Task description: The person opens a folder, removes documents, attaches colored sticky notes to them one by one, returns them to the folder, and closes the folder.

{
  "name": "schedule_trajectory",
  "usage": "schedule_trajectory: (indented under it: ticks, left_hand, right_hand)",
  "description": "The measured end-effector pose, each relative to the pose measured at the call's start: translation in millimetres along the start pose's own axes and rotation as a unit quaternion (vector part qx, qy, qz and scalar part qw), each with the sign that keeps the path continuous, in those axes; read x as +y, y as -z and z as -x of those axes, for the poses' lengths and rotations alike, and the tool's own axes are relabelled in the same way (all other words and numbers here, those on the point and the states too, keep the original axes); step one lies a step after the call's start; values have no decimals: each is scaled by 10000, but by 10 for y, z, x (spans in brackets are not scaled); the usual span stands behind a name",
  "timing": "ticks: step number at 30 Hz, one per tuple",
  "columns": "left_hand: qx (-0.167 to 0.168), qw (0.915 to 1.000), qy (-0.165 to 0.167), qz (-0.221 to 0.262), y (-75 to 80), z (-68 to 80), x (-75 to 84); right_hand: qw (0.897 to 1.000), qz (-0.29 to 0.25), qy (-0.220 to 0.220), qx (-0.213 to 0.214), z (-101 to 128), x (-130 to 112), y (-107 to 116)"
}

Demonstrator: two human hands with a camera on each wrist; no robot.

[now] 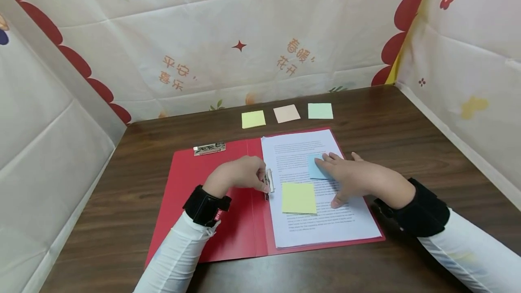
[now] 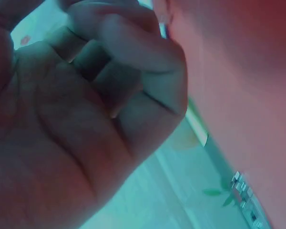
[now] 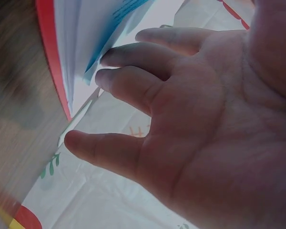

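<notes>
A red folder (image 1: 228, 234) lies spread on the wooden table with a stack of printed paper (image 1: 299, 146) on its right side. My left hand (image 1: 240, 173) pinches the metal clip (image 1: 269, 180) at the left edge of the stack, its fingers curled. My right hand (image 1: 358, 175) rests on the right part of the sheets with fingers spread, the fingertips on a blue sticky note (image 1: 315, 168). Below and left of that, a yellow sticky note (image 1: 299, 198) sits on the top page. In the right wrist view the blue note (image 3: 119, 28) shows beyond the straight fingers.
A second metal clip (image 1: 209, 148) is at the folder's top left. Behind the folder lie a yellow pad (image 1: 253, 119), a pale pink pad (image 1: 286, 113) and a green pad (image 1: 320, 111). Printed cloth walls (image 1: 244, 71) border the table (image 1: 122, 202).
</notes>
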State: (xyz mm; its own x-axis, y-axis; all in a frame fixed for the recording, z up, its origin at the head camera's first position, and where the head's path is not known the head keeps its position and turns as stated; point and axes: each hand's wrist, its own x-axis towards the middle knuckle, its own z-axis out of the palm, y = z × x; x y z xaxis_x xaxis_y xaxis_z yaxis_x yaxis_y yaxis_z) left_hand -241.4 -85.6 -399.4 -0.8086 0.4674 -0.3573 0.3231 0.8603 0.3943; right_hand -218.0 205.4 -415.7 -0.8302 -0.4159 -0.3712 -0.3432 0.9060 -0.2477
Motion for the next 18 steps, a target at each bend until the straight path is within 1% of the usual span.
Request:
schedule_trajectory:
  ticks: [3, 5, 8, 10, 12, 14, 16, 18]
  left_hand:
    - [-199, 9992, 226, -262, -107, -56, 34]
    - [-220, 9981, 413, -394, -151, -79, 39]
    - [-215, 9965, 686, -429, -181, -93, 36]
    - [-225, 9960, 747, -426, -182, -92, 22]
    - [-293, 9965, 661, -414, -165, -90, 2]
    - [-371, 9974, 491, -373, -128, -78, -22]
    - [-473, 9980, 304, -274, -79, -53, -52]
    - [-538, 9983, 184, -134, -21, -12, -84]
  right_hand:
    - [10000, 39, -31, -15, 0, -20, -11]
    - [10000, 69, -52, -28, -8, -32, -6]
    - [10000, 40, -55, -59, -18, -43, 0]
    - [10000, 9, -30, -68, -17, -48, 1]
    - [10000, -12, -12, -67, -14, -53, 2]
    - [10000, -1, -5, -57, -12, -53, 1]
    - [10000, 2, -4, -71, -12, -52, -1]
    - [10000, -2, 2, -82, -16, -53, -1]
